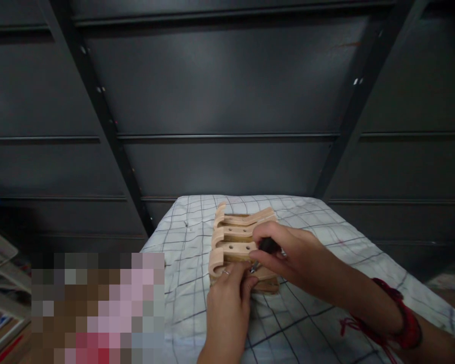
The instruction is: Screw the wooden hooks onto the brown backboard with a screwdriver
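On a checked white cloth lies a wooden board (267,286) bearing several pale, curved wooden hooks (237,247) in rows, with rounded ends at the left and dark round holes in them. My right hand (288,247) is closed around the black handle of a screwdriver (267,245). Its metal shaft slants down to the nearest hook. My left hand (231,288), with a ring on one finger, presses on that nearest hook, thumb and forefinger beside the screwdriver tip. Whether a screw sits under the tip is hidden.
The checked cloth (189,303) covers the work surface. Dark metal panels (227,86) rise behind it. A blurred-out person sits at the lower left, near a shelf (3,268) with things on it. A red bracelet (405,323) hangs on my right wrist.
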Demonstrator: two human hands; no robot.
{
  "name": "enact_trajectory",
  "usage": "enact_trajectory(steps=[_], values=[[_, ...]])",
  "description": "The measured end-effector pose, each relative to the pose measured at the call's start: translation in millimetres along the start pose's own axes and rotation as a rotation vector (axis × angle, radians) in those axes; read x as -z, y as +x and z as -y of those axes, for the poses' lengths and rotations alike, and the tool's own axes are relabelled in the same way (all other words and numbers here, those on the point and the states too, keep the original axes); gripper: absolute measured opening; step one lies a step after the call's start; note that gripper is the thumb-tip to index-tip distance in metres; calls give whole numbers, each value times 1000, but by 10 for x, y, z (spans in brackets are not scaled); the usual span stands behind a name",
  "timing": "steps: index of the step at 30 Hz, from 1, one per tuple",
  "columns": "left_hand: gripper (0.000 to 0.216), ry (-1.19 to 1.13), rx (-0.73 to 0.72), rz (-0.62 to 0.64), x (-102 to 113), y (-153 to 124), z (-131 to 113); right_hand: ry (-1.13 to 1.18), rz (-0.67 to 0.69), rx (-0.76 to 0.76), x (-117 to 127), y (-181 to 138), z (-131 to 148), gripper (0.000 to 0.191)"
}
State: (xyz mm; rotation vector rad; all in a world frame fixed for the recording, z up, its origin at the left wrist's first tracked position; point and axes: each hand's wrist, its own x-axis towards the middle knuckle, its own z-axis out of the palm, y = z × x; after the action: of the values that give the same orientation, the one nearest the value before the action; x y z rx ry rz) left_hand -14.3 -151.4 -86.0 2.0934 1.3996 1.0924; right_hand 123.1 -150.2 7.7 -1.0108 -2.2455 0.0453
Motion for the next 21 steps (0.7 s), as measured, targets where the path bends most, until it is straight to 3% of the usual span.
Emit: enact_trajectory(steps=[6,14,21], values=[[17,1,33,19,4,18,-14,17,179,54,158,-29,37,31],[12,31,50,28,20,7,-33,-64,-56,-16,15,7,37,22],[13,43,58,55,47,35,-73,-29,-85,-29,10,32,28,19]])
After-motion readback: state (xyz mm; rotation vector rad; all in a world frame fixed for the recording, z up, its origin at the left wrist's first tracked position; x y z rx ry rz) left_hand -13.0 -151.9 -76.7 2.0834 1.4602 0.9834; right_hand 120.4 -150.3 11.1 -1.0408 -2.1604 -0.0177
